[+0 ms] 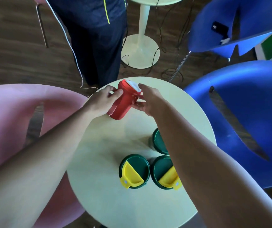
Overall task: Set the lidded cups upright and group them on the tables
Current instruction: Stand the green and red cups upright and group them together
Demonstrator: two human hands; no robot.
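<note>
A red cup (123, 102) with a red and white lid is held tilted over the far part of the round pale table (109, 203). My left hand (101, 100) grips its body from the left. My right hand (146, 100) holds it from the right, fingers at the lid and handle. Three green lidded cups stand upright in a group nearer me: one with a yellow flap (134, 171), a second with a yellow flap (163, 173) partly under my right forearm, and a third (159, 142) behind them, mostly hidden by that arm.
A pink chair (17, 116) stands close on the left. Two blue chairs (247, 112) (240, 25) crowd the right side. A person in dark trousers (97, 40) stands just beyond the table. Behind is a white pedestal table (140, 50) with cables on the floor.
</note>
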